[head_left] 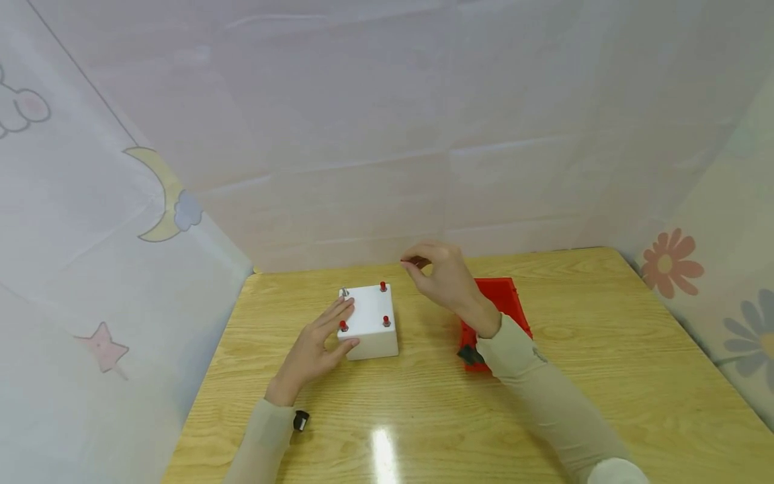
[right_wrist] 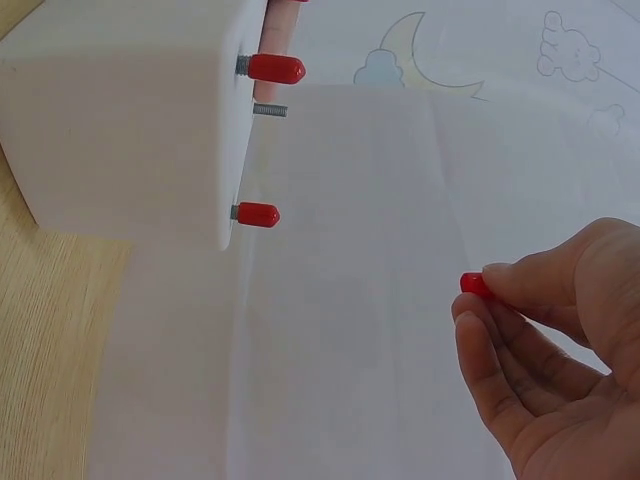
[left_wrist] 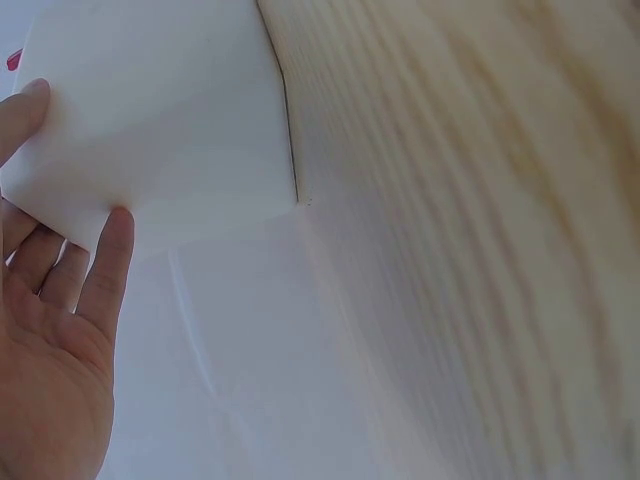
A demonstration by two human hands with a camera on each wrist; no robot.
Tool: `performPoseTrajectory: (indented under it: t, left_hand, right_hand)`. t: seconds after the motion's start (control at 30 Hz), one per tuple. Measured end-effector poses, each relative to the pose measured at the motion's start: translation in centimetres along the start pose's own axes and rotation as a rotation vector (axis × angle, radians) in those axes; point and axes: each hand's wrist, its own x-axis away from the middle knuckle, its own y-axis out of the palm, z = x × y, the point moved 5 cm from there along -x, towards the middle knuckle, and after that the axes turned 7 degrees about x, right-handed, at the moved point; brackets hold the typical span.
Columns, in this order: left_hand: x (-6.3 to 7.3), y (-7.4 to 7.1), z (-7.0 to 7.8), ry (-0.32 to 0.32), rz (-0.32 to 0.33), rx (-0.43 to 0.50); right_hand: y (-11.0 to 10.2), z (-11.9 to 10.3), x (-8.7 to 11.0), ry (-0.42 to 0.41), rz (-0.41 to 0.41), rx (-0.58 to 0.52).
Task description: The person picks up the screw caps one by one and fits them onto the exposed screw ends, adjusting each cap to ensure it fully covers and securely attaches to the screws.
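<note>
A white box [head_left: 370,310] stands on the table, with upright threaded studs at its top corners. Three studs wear red caps, among them a front-right cap [head_left: 385,320]; the back-left stud [right_wrist: 270,110] is bare metal. My left hand [head_left: 314,349] holds the box at its left side, thumb on the front face and fingers over the top edge near the bare stud. Raised behind and right of the box, my right hand [head_left: 444,275] pinches a small red cap [right_wrist: 474,285] between thumb and fingertips, apart from the studs.
A red tray [head_left: 498,292] lies on the wooden table [head_left: 423,417] to the right, partly under my right forearm. A dark object [head_left: 469,355] sits at its near-left corner. A small black item [head_left: 301,421] is beside my left sleeve. Patterned cloth walls [head_left: 363,168] border the table.
</note>
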Motion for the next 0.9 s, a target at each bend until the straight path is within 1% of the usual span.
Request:
performPoseTrajectory:
  t: [0.2, 0.47, 0.9]
  left_hand:
    - [0.0, 0.0, 0.0, -0.002, 0.0, 0.003]
    - [0.0, 0.1, -0.1, -0.03, -0.016, 0.008]
    - [0.0, 0.0, -0.1, -0.008, -0.003, 0.012]
  right_hand:
    - [0.4, -0.1, -0.2, -0.003, -0.016, 0.008]
    - [0.9, -0.3, -0.4, -0.014, -0.034, 0.013]
    - [1.9, -0.9, -0.8, -0.033, -0.036, -0.004]
